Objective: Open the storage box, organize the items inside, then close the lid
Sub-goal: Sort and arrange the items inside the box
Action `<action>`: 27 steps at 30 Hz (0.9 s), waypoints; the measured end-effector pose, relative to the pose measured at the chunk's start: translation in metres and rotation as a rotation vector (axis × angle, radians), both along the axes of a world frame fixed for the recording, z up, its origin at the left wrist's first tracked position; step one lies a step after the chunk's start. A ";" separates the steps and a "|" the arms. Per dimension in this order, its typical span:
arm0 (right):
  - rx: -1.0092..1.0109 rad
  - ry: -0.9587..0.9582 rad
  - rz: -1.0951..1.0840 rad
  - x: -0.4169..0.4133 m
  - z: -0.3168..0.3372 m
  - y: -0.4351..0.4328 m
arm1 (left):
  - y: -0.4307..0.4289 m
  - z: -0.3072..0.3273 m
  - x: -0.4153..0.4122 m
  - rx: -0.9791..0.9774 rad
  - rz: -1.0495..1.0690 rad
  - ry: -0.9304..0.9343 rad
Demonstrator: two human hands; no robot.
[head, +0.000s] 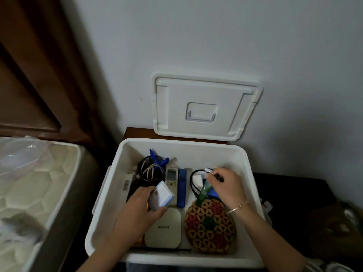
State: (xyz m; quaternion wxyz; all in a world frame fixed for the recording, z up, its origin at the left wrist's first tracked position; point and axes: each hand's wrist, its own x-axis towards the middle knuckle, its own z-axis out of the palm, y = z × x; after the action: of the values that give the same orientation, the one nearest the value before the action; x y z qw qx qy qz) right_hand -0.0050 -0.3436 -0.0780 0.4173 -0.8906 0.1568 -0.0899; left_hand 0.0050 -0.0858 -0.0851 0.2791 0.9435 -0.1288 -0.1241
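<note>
While lid stands open: storage box [176,141] sits on dark table [284,185] at frame's 6 o'clock; white lid [206,91] leans on wall at 12, underside out.
L hand: left hand [141,209] at box's 8 o'clock, fingers curled round small white-blue carton [163,194], held just above contents.
R hand: right hand [225,185] at box's 2 o'clock, fingers narrow, pinching small dark item [220,177] near end of looped black cable [192,181]; too blurred to name.
Box, 10-12 o'clock: coil of wires [151,169] w/ blue clip [157,157] on top.
Box, centre: remote [171,177] and blue bar [181,190] side by side.
Box, 5-6 o'clock: rounded white device [164,230] just beside beaded pouch [210,228].
Stage: sorting looks under way, both hands loaded; lid not yet back on.
Risk, cable: loop appears to run under green handle [203,193]; lifting R hand fast could drag neighbours out of place.
Risk, carton: grip is at one end only; a slip would drop it onto white device.
Risk, lid: it only leans, unlatched; a nudge to box could send it sliding down onto wrists or behind table.
Risk, closing: items piled high, e.g. wire coil, may stop lid seating flat.
Frame's 9 o'clock: bed [39,183] close alongside.
</note>
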 end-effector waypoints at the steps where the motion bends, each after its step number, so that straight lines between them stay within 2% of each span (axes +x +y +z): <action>1: -0.022 0.057 0.042 0.011 -0.002 0.003 | 0.000 0.000 0.000 -0.007 -0.003 -0.002; 5: -0.155 0.318 0.230 0.053 -0.019 0.015 | -0.001 -0.003 0.003 -0.065 -0.040 0.021; 9: -0.268 0.470 0.286 0.077 -0.042 0.021 | 0.002 -0.008 0.008 -0.091 -0.029 0.026; 15: -0.151 0.458 0.265 0.087 -0.064 0.020 | 0.005 -0.018 0.012 -0.114 -0.024 0.013; 20: -0.208 0.314 0.194 0.079 -0.063 0.014 | 0.001 -0.024 0.014 -0.130 -0.035 0.002; 23: -0.052 0.234 0.052 0.071 -0.051 0.011 | 0.001 -0.027 0.014 -0.131 -0.023 -0.018; 27: 0.402 0.232 -0.108 0.050 -0.023 0.016 | 0.000 -0.028 0.014 -0.160 -0.008 -0.040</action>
State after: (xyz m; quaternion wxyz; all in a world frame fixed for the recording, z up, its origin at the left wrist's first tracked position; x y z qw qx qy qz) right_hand 0.0451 -0.3280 -0.1014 0.5598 -0.7844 0.2660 0.0237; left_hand 0.0193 -0.0858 -0.1134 0.3504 0.9199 -0.1476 -0.0957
